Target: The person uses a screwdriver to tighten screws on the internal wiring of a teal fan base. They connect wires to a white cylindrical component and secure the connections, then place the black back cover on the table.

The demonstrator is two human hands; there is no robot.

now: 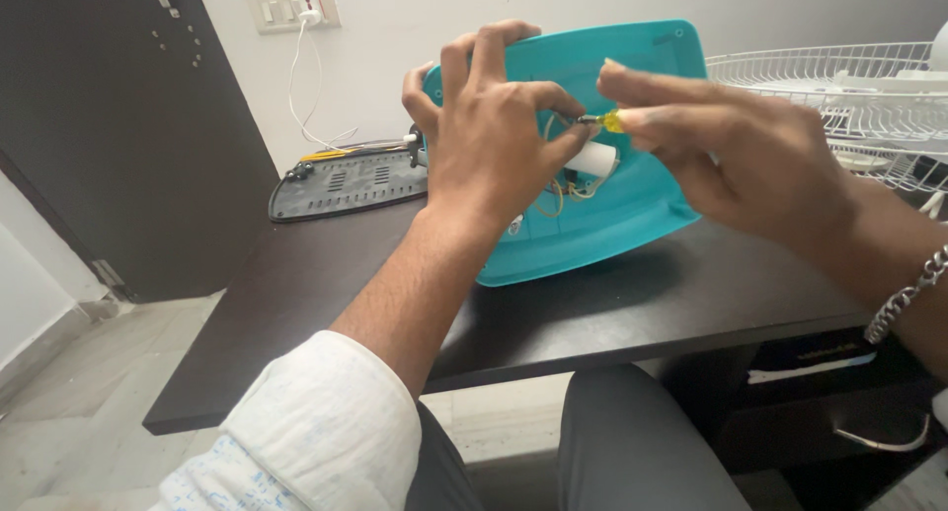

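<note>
Left hand (494,141) clamped on teal plastic cover (632,225), tilted up on table (326,323) so wiring is exposed. Right hand (750,151) pinched on yellow-handled screwdriver (604,122), tip seemingly pressed near white capacitor (598,158).

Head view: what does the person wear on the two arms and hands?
The left hand is bare; its forearm comes out of a white sleeve with faint blue print, pushed up. The right hand is bare too, with a silver chain bracelet at the wrist. No gloves or rings are visible.
</note>
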